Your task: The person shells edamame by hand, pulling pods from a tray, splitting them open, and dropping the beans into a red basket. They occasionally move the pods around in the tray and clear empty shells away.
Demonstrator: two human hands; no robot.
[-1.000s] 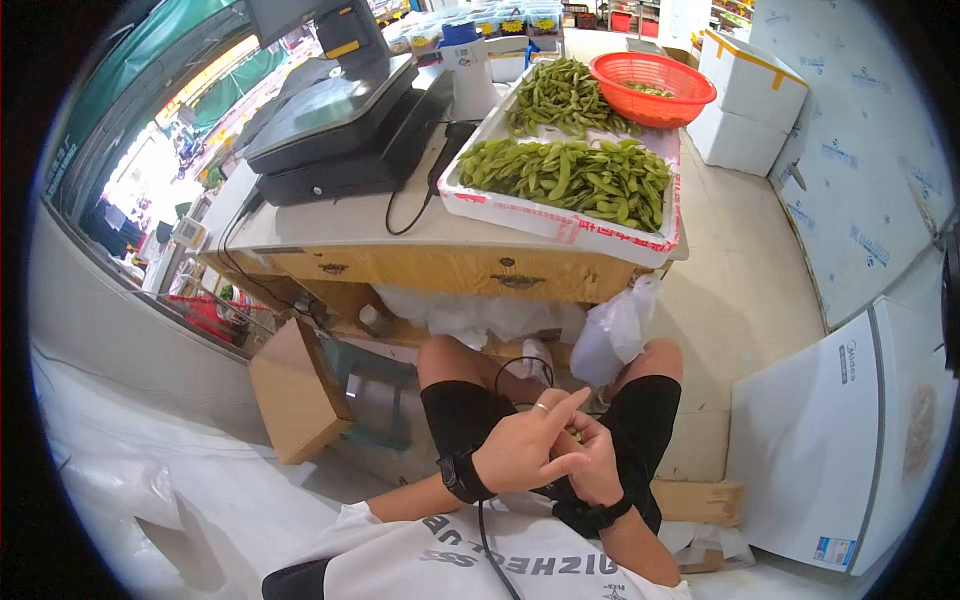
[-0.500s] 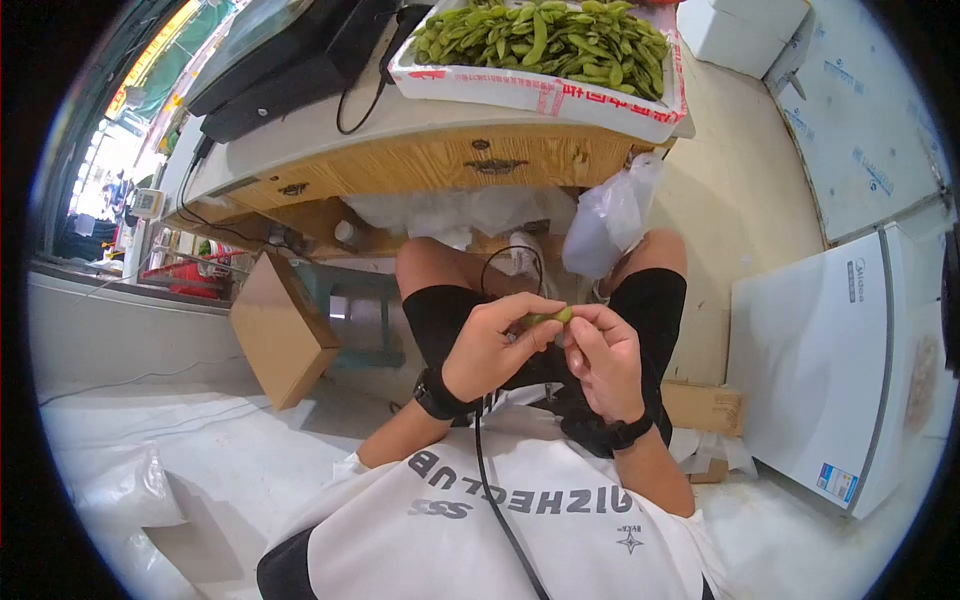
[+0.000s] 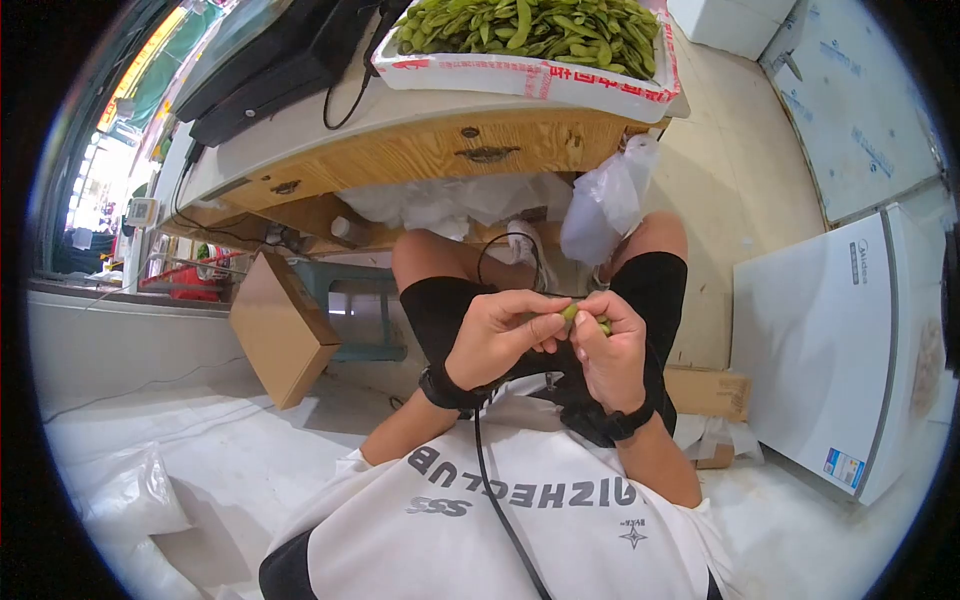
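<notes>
Above my lap, a green edamame pod [image 3: 570, 312] is pinched between the fingertips of both hands. My left hand [image 3: 510, 335] is closed, thumb and forefinger on the pod's left end. My right hand [image 3: 608, 345] is closed on its other side, and more green shows between the right fingers near the knuckles. Much of the pod is covered by the fingers. On the desk ahead, a white foam box [image 3: 520, 80] with red print holds a heap of edamame pods [image 3: 530, 30].
The wooden desk [image 3: 390, 155] stands in front of my knees. A plastic bag [image 3: 605, 205] hangs at its right end. On the left are a cardboard box [image 3: 280, 330] and a bluish stool [image 3: 365, 350]. A small white fridge [image 3: 815, 350] stands on the right.
The pod has shifted right and is more hidden by the fingers. Both hands have drawn closer together, and green now shows within the right fingers. The view has tilted slightly.
</notes>
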